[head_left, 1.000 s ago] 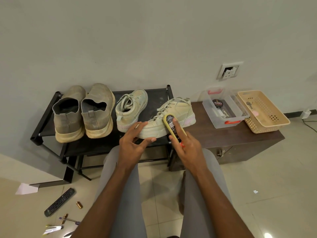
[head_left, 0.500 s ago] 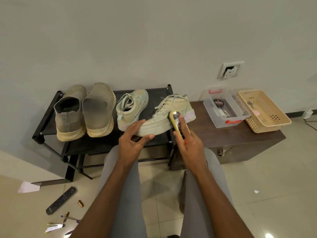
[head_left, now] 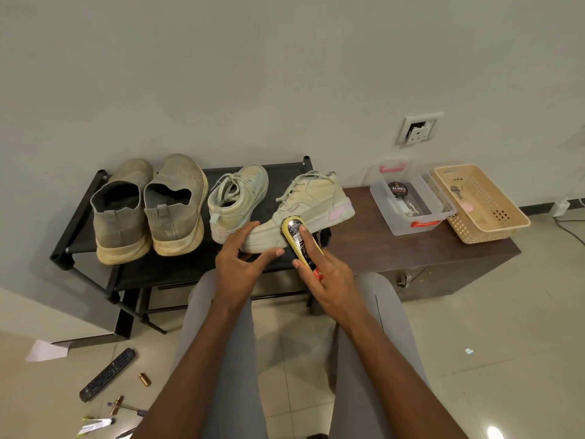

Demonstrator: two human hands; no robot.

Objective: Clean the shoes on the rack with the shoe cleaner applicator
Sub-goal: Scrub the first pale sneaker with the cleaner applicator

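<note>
A black shoe rack [head_left: 164,270] holds two grey slip-on shoes [head_left: 148,210] on the left and two pale green lace-up sneakers. The left sneaker [head_left: 237,201] stands with its heel toward me. The right sneaker [head_left: 311,204] lies across the rack's right end. My left hand [head_left: 243,264] pinches its toe between thumb and fingers. My right hand [head_left: 329,274] grips the yellow shoe cleaner applicator [head_left: 299,242], whose head presses against the sneaker's side near the toe.
A low brown cabinet [head_left: 427,258] to the right carries a clear plastic box [head_left: 411,201] with a polish tin and a beige basket [head_left: 481,204]. A remote [head_left: 107,373] and small bits lie on the tiled floor at lower left. My knees sit below the rack.
The applicator head slid right along the sneaker's side, then back left toward the toe. My left hand stayed on the toe.
</note>
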